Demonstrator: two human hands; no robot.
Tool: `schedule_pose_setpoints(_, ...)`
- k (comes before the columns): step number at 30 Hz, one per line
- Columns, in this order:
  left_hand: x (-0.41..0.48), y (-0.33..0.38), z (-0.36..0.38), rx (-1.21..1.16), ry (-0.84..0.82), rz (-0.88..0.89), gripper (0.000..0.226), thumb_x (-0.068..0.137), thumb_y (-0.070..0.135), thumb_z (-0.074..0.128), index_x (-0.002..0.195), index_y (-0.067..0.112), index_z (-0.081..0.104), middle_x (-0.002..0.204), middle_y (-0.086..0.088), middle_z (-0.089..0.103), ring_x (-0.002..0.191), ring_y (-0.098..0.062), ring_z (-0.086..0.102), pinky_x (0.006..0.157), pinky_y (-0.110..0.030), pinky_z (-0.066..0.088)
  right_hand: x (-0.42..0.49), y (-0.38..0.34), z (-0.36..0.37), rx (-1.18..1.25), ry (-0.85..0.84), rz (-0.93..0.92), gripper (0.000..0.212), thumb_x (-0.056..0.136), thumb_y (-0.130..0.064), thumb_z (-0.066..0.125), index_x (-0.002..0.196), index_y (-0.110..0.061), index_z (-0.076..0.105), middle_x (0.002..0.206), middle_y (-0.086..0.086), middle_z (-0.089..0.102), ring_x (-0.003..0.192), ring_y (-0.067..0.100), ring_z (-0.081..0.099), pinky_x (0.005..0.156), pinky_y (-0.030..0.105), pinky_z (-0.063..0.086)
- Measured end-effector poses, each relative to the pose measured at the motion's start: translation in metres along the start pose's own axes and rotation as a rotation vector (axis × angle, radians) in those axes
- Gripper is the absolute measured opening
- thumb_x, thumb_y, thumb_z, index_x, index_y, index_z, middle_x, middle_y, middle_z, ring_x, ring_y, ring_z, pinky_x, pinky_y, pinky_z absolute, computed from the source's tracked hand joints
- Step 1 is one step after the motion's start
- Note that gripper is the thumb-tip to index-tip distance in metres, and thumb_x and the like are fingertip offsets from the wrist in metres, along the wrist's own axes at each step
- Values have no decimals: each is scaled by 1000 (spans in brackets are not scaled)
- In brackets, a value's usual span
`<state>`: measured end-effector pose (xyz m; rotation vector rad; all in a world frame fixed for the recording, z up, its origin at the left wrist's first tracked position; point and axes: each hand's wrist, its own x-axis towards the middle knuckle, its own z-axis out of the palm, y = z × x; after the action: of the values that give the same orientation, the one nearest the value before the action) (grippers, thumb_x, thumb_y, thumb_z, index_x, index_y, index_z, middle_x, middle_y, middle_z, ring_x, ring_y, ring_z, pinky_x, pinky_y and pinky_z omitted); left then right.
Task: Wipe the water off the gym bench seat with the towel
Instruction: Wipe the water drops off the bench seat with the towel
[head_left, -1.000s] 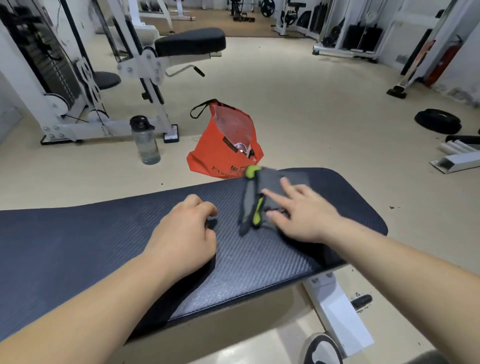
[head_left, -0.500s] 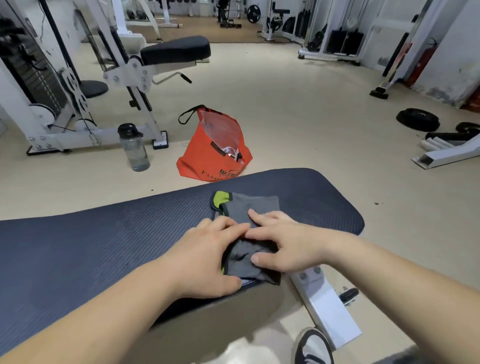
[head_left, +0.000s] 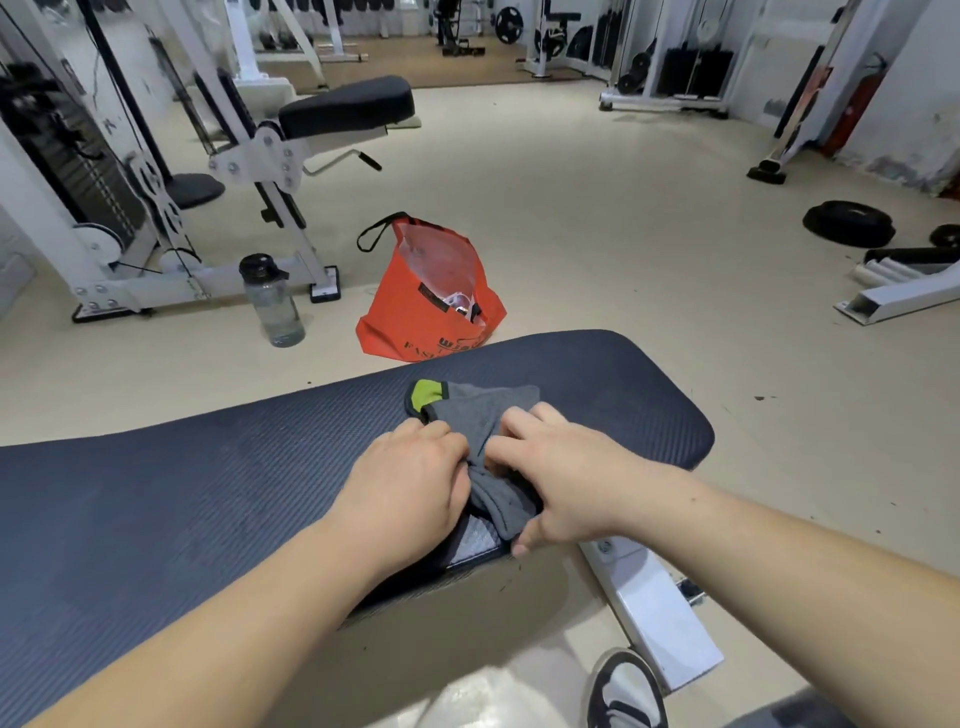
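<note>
A dark blue ribbed bench seat runs across the lower half of the view, its rounded end at the right. On it, near the front edge, lies a grey towel with a lime-green corner, bunched in the middle. My left hand grips the towel's left side with curled fingers. My right hand pinches its right side, thumb under the fold at the seat's front edge. The two hands almost touch. A paler, shiny patch of seat shows just below the towel.
Behind the bench on the floor stand an orange bag and a clear water bottle. A white weight machine fills the far left. Weight plates lie at the right. The bench's white leg and my shoe are below.
The towel went from being flung onto the seat to lying under both hands. Since half a second ago the hands have gathered it, bunching its middle into a ridge.
</note>
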<state>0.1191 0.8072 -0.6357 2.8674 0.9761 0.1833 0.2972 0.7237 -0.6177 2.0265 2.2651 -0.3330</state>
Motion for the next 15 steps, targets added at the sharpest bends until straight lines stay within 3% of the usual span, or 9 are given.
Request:
schedule_pose_setpoints(2,0,-2,-1,-157,16,-83,25,98,32,39,88,20,58,92,1,63,91,-26,57,78,-39,47,0,5,0,67,42,-56,53,72,-51,78,115,-29,53,113,-7,46,108,19,40,81,37,48)
schedule_pose_setpoints(5,2,-4,-10,-421,18,-207,21,99,26,44,82,24,57,83,1,64,84,-26,59,73,-36,46,-3,13,-2,303,149,-75,20,77,-37,60,94,-27,56,89,-10,55,94,16,47,81,42,51)
schedule_pose_setpoints(8,1,-2,-23,-629,69,-267,27,99,28,50,78,17,61,70,8,64,71,-14,58,67,-32,43,-2,13,-7,598,230,59,15,85,-24,62,81,-12,54,71,-6,55,68,7,49,69,36,49)
schedule_pose_setpoints(10,-1,1,-37,-884,108,-295,44,96,46,54,77,7,60,64,6,57,64,-12,52,65,-33,40,2,13,-14,827,277,140,9,89,-21,61,84,-15,58,72,-8,60,64,6,55,65,33,49)
schedule_pose_setpoints(12,-2,-2,-51,-1144,65,-299,64,84,68,55,88,5,66,79,1,69,75,-16,63,75,-34,46,4,16,-19,1075,314,148,13,94,-26,58,99,-18,67,92,0,76,85,15,72,73,38,57)
schedule_pose_setpoints(13,-3,-4,-57,-1258,14,-295,66,80,70,58,100,9,70,95,-1,77,89,-17,70,84,-33,50,5,18,-21,1203,318,155,18,98,-28,56,107,-18,68,102,2,78,93,18,75,75,37,59)
schedule_pose_setpoints(15,-5,-2,-62,-1426,-76,-276,58,80,57,70,119,15,69,118,-5,76,111,-19,71,96,-36,52,6,17,-25,1403,305,190,24,105,-29,52,116,-16,69,109,2,79,100,17,75,76,35,62)
